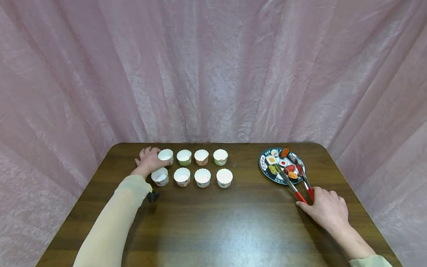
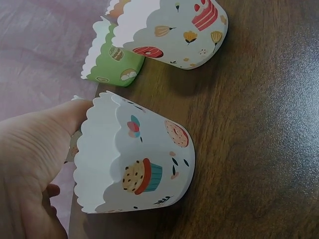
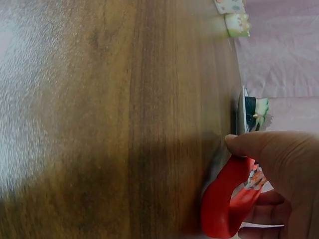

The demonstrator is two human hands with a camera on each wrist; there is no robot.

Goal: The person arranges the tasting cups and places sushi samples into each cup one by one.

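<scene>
My left hand [image 1: 150,162] is at the back-left paper baking cup [image 1: 165,155], its thumb across the near side and forefinger by the left rim. The other fingers spread left of it; their contact is partly hidden. A white cup with a cupcake print [image 2: 144,174] stands just in front, close below the thumb. My right hand [image 1: 328,209] grips red-handled metal tongs [image 1: 300,196], fingers round the handle [image 3: 219,211]. The tongs' spread arms reach over a dark round plate [image 1: 262,165] bearing several sushi pieces. One tip is near a green-topped piece [image 1: 272,170], the other near a red piece [image 1: 299,170].
Several more paper cups stand in two rows, among them a green one [image 1: 184,158] at the back and a white one [image 1: 224,178] at the front right. The brown wooden table [image 1: 213,218] ends at a pink curtain [image 1: 213,74] behind.
</scene>
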